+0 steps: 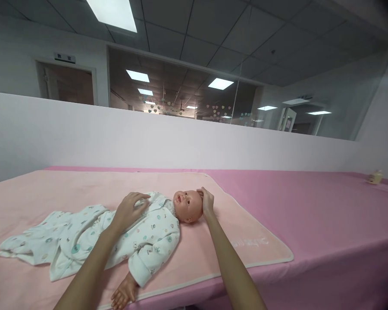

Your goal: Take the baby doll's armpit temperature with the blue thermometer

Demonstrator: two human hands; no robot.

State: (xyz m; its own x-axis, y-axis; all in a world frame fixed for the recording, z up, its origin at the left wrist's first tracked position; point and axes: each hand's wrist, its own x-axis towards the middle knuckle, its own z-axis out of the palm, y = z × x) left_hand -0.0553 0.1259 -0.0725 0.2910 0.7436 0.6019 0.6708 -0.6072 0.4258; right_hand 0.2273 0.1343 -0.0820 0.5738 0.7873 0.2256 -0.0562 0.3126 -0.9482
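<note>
A baby doll [188, 206] lies on its back, its head toward the right. It wears a white printed outfit [158, 228] with long sleeves and legs that trail off to the left. My left hand [131, 210] rests on the doll's chest with the fingers stretched out and a little apart. Against the top of the doll's head lies my right hand [207, 200], its fingers extended along the crown. The doll's near arm sticks out toward the front edge, with its brown hand [125, 292] showing beyond the cuff. Its far arm is mostly hidden.
Under the doll is a peach blanket [245, 224] with a pale border, spread over a pink-covered table [310, 206]. A small bottle [375, 177] stands at the far right. Behind the table runs a white low wall [181, 142] topped by a glass window.
</note>
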